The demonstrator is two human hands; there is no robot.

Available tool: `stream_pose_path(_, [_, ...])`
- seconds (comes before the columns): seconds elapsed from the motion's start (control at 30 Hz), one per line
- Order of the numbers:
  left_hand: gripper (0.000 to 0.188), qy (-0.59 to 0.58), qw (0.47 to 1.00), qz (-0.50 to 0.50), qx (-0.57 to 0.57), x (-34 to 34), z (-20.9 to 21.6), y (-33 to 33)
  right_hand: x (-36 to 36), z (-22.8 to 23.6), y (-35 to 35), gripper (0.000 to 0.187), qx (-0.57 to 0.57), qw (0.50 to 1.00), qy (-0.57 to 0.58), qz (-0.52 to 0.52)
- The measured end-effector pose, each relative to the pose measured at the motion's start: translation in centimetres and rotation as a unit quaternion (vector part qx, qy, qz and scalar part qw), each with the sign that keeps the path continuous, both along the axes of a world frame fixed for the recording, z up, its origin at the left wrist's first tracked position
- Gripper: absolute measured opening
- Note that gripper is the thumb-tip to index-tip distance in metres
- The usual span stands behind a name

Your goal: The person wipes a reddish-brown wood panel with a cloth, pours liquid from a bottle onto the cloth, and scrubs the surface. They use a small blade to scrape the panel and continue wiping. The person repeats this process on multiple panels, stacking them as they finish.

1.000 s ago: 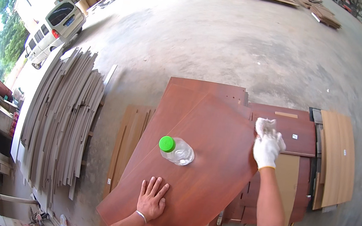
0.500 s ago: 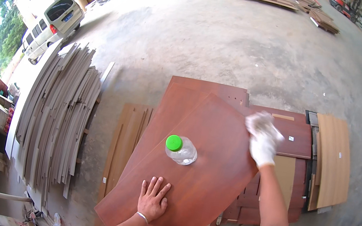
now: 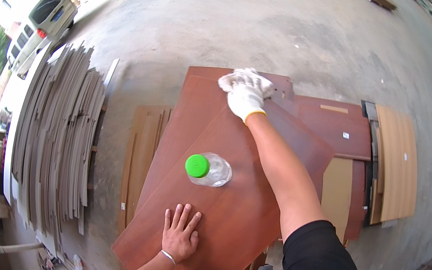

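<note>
A reddish-brown wooden panel (image 3: 240, 191) lies askew on top of a similar panel (image 3: 200, 92). My bare left hand (image 3: 180, 234), a pale band at its wrist, rests flat on the upper panel near its lower left part, fingers spread. My right hand (image 3: 246, 99) wears a white knit glove and is closed on a whitish cloth (image 3: 232, 80), pressed near the far end of the panels. Between my hands stands a clear plastic bottle (image 3: 219, 171) with a bright green cap (image 3: 197, 166).
Long grey-white strips (image 3: 57, 136) are stacked at the left, with brown boards (image 3: 142, 151) beside the panels. At the right lie more reddish panels (image 3: 333, 127) and a light wood board (image 3: 395, 166). A pale van (image 3: 40, 32) is parked at the far left on concrete.
My gloved right hand has swept the cloth from the panel's right edge leftward to its far end. My left hand stays flat on the panel. The view has tilted slightly.
</note>
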State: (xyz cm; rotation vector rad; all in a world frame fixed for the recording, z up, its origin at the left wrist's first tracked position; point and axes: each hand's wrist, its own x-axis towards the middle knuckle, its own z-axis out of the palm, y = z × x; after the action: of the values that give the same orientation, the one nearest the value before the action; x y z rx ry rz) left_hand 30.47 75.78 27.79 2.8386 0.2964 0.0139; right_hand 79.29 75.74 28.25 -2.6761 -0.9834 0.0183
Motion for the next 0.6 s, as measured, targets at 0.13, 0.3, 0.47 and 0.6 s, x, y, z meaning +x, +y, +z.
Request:
stream_pose_path(0.13, [0.063,0.016,1.000,0.025,0.009,-1.1,0.1,0.6,-3.6,-1.3,-4.8,0.055,0.002,0.999,-0.031,0.033])
stream_pose_path(0.3, [0.062,0.029,0.999,0.025,0.007,-0.9,0.4,0.6,-10.6,-1.5,-26.1,0.064,-0.058,0.988,-0.121,-0.080])
stream_pose_path(0.47, [0.063,0.025,1.000,0.009,0.017,-1.6,0.3,1.0,-12.4,-1.0,-26.4,0.063,0.012,0.983,-0.134,-0.124])
stream_pose_path(0.6, [0.062,0.028,0.999,-0.004,0.032,-1.4,-0.2,1.2,-9.1,0.1,-13.7,0.045,0.018,0.996,0.008,-0.093])
